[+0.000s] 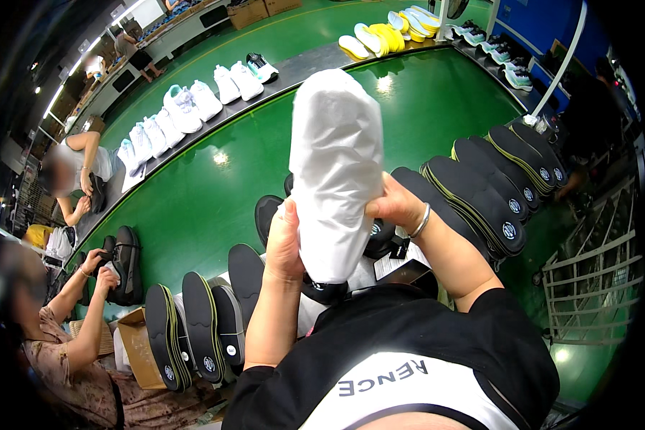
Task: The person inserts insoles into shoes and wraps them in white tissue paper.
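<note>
In front of my chest is a long, shoe-shaped bundle (pixel 337 165) covered in crumpled white paper, held upright between both hands. My left hand (pixel 285 247) is closed on its lower left side, thumb pointing up. On the right side my right hand (pixel 398 206), with a silver bangle at the wrist, grips it with the thumb on the front. Whatever the paper covers is hidden. Just under its lower end shows a rounded black piece (pixel 326 291), perhaps part of a shoe. Behind the bundle, dark shoes (pixel 267 215) are partly visible.
Stacked black insoles (pixel 473 201) fill the bench on the right; more insoles (pixel 197 322) stand at left. White shoes (pixel 183 107) and yellow-white soles (pixel 390 36) line the far ledge beyond the green surface (pixel 215 168). Two people work at left; one handles black shoes (pixel 125 265). A wire rack (pixel 591 279) is at right.
</note>
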